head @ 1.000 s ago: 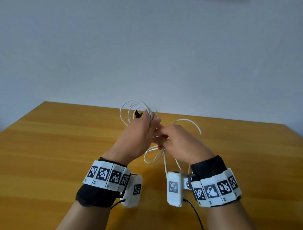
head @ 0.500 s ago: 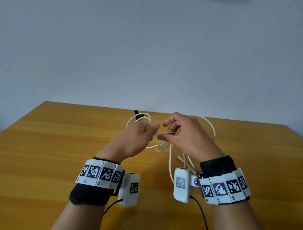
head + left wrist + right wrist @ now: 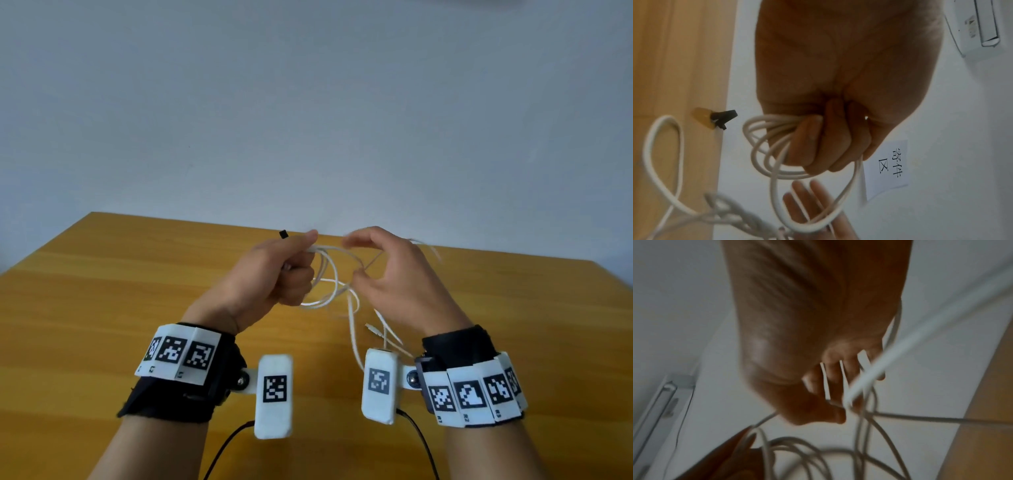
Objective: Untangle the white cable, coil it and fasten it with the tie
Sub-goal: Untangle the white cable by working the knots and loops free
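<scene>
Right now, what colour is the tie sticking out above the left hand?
Black; the tie shows best in the left wrist view.

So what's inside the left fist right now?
The left hand grips several loops of the white cable, bunched under its curled fingers. How the strands cross inside the palm is covered. The black tie pokes out beyond.

One white cable [image 3: 329,284], one black tie [image 3: 283,234] (partly hidden), two hands, one table [image 3: 102,291].
</scene>
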Motion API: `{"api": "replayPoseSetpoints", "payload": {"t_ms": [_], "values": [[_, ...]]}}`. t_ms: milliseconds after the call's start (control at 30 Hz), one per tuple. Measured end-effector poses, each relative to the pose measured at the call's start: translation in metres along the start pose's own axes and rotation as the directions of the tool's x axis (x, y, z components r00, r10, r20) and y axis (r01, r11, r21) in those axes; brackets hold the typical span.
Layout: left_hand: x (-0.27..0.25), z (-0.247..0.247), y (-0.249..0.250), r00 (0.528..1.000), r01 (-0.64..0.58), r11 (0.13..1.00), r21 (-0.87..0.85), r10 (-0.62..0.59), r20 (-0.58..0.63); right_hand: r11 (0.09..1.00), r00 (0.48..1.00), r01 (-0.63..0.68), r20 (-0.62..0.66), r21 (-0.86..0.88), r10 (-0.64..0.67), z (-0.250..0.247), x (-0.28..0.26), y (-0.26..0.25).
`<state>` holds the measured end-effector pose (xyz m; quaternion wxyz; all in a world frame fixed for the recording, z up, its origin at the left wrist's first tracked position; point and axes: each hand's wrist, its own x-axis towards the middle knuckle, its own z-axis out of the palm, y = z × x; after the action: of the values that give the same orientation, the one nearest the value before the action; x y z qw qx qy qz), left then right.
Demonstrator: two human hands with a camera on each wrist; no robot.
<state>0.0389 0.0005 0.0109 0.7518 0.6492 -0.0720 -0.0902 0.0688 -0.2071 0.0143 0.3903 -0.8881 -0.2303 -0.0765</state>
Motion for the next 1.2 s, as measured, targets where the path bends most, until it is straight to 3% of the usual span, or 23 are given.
{"api": "replayPoseSetpoints", "payload": {"t_ms": [100,233,367,567,700,867,1200], "values": [[-0.001,0.007,-0.001,0.998,0.001,1.0,-0.006,-0.001,0.057,0.956,0.982,0.091,0.135,0.281,-0.133,0.0,-0.005,-0.014],[-0.003,0.012,0.0,0.997,0.025,1.0,0.003,-0.025,0.079,0.963,0.951,0.093,0.263,0.251,-0.161,0.001,-0.006,-0.019],[-0.003,0.008,0.001,0.995,-0.023,0.999,0.036,0.019,0.093,0.99,0.981,0.074,0.172,0.12,-0.094,0.002,-0.004,-0.015],[0.001,0.009,-0.003,0.991,-0.089,0.96,0.265,0.111,-0.069,0.997,0.991,-0.037,0.128,0.061,0.029,0.002,0.0,-0.007],[0.002,0.011,-0.003,0.99,-0.068,0.949,0.309,0.103,-0.1,0.999,0.99,-0.053,0.13,0.008,0.052,0.0,-0.002,-0.007],[0.003,0.013,-0.003,0.979,-0.131,0.957,0.26,0.166,-0.116,0.997,0.991,-0.071,0.11,-0.037,0.075,0.003,-0.001,-0.009],[0.003,0.015,0.001,0.961,-0.171,0.976,0.137,0.196,-0.197,0.998,0.989,-0.049,0.144,0.041,0.042,0.004,0.001,-0.006]]}}
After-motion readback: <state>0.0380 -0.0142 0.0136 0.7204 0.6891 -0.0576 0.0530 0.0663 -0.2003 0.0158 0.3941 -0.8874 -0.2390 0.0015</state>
